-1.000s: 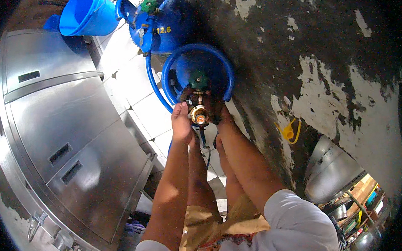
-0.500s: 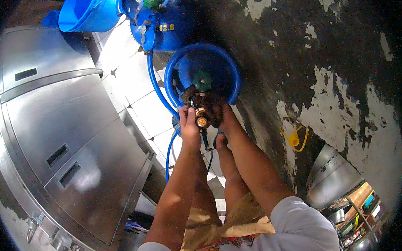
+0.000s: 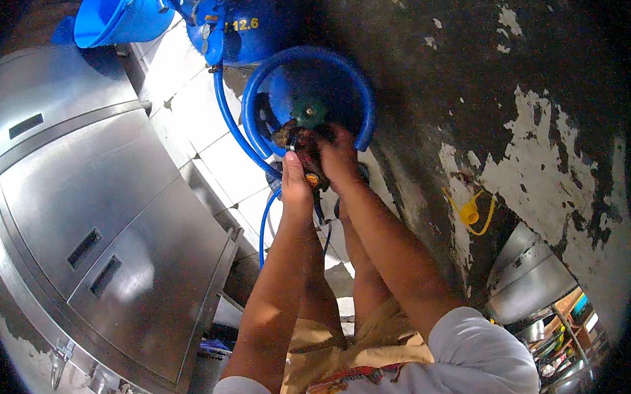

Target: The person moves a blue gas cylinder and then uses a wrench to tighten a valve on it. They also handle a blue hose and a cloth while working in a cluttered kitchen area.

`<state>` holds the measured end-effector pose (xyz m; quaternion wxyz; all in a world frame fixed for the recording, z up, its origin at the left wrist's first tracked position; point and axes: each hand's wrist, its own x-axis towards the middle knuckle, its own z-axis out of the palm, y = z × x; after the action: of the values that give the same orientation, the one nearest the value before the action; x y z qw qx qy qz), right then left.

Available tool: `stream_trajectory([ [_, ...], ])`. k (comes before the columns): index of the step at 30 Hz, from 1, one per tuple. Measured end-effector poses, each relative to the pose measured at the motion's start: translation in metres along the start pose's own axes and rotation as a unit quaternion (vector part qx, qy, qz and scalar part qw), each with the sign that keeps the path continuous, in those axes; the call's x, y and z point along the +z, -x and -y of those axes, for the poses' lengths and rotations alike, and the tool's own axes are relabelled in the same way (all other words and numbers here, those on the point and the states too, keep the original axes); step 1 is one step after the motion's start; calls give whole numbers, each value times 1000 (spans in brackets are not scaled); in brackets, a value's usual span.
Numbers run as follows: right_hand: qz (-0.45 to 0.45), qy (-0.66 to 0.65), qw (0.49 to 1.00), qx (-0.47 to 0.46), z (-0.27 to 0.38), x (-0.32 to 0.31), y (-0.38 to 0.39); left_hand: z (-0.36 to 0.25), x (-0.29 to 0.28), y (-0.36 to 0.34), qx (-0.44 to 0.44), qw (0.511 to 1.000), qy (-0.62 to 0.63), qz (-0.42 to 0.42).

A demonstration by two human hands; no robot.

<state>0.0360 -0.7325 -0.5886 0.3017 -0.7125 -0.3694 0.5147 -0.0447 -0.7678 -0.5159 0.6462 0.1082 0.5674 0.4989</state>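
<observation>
Both hands meet over the near blue gas cylinder (image 3: pixel 324 89), which has a curved collar and a green valve knob (image 3: pixel 309 112). My left hand (image 3: pixel 297 178) is closed on the left side of a gas regulator (image 3: pixel 312 180), thumb on top; its orange-gold cap shows between my wrists. My right hand (image 3: pixel 337 156) is closed round the dark fitting of the regulator, just below the knob; its fingertips are partly hidden in shadow. A blue hose (image 3: pixel 227 119) runs from the regulator area up to the far blue gas cylinder (image 3: pixel 246 40).
A blue bucket (image 3: pixel 103 19) stands at the far left, beside a steel cabinet (image 3: pixel 108 186). Along the right runs a peeling wall (image 3: pixel 527 143) with a yellow plastic cap and strap (image 3: pixel 469 212) near it. A large metal pot (image 3: pixel 534 275) sits at the lower right.
My right hand has shifted up and inward over the fitting, covering more of the regulator. The whole view has moved slightly, so the cylinders sit higher in it.
</observation>
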Motion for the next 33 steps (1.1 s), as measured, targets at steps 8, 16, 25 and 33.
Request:
stream_trajectory([
  [8,214,-435,834,264,-10,-38,-6,-27,13,9,-10,998,-54,-9],
  [16,133,-187,968,100,39,-19,4,-24,2,6,-51,998,-42,2],
  [25,176,-390,875,224,55,-37,11,-16,-25,-26,-182,959,216,21],
  [33,120,-562,781,242,4,-34,19,1,-40,-61,-138,983,119,-30],
])
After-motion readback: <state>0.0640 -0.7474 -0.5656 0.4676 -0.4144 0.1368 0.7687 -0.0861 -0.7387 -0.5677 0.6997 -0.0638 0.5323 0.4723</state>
